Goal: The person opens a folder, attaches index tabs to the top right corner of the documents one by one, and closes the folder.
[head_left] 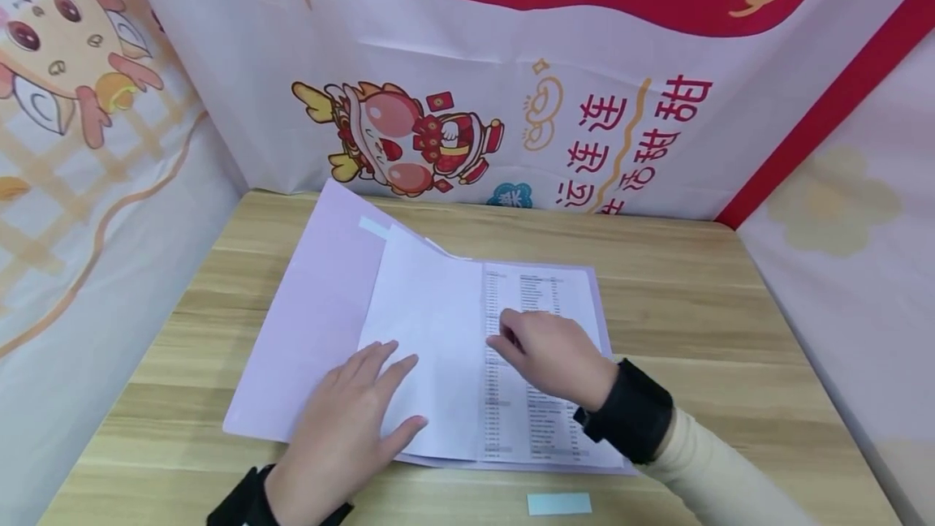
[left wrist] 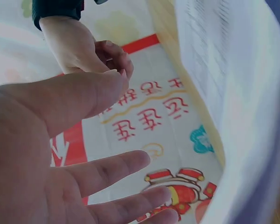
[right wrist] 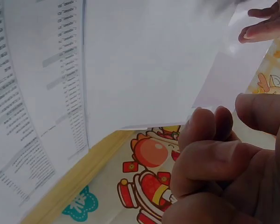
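A lilac folder [head_left: 303, 323] lies spread on the table with paper inside it. On its left part is a blank white sheet [head_left: 438, 323]; on the right is a printed sheet [head_left: 511, 420] with columns of small text. My left hand [head_left: 346, 416] is over the lower left of the blank sheet, fingers spread and holding nothing; whether it touches the paper I cannot tell. Above the printed sheet, my right hand [head_left: 558, 351] has loosely curled fingers with nothing visible between them. In the right wrist view, the thumb [right wrist: 263, 112] stands apart from the curled fingers [right wrist: 200, 163].
A pale blue strip [head_left: 558, 503] lies on the wooden table [head_left: 679, 331] by the front edge. Another pale strip [head_left: 374, 226] sits at the top of the folder's left cover. Printed cloth [head_left: 438, 47] hangs behind the table and along both sides.
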The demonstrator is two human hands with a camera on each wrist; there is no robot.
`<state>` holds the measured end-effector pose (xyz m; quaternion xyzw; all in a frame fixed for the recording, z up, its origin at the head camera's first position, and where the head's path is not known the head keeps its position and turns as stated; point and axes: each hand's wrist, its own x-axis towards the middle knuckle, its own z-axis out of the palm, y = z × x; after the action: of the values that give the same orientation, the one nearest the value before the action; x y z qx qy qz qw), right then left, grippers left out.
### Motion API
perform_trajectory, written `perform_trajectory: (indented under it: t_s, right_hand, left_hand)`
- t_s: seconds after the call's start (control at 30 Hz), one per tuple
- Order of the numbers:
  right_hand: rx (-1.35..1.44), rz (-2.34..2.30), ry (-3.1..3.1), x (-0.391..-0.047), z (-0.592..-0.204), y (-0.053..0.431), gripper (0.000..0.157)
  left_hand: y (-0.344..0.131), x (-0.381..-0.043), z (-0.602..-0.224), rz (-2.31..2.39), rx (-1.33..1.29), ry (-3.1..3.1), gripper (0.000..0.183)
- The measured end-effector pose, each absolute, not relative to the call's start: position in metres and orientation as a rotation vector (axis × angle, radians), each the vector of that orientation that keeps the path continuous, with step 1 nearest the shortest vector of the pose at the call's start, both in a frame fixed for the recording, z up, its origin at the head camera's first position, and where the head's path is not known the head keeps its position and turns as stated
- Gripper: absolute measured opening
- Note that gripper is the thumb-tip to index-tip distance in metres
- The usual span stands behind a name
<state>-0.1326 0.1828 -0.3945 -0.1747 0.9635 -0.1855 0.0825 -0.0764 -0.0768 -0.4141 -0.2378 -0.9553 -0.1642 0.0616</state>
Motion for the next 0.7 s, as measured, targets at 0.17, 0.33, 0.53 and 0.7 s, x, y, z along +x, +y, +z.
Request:
perform_trajectory:
  t_s: [0.17,0.33,0.53,0.7]
  right_hand:
    - [-0.601,-0.555,2.839,-0.119,-0.395,0.205,0.016]
    - [-0.699,-0.568,2.761,-0.102,-0.400,0.227,0.014]
    - [-0.693,-0.609,2.646,-0.078,-0.412,0.252,0.017]
    - [-0.656,-0.586,2.630,-0.057,-0.426,0.268,0.019]
  left_hand:
    - [-0.064,-0.074,-0.403,-0.589,-0.733,-2.924,0.064]
    - [-0.047,-0.074,-0.392,-0.663,-0.843,-2.969,0.063]
    - [-0.024,-0.078,-0.391,-0.674,-1.017,-2.957,0.060]
    - [-0.002,-0.084,-0.410,-0.590,-1.124,-2.975,0.054]
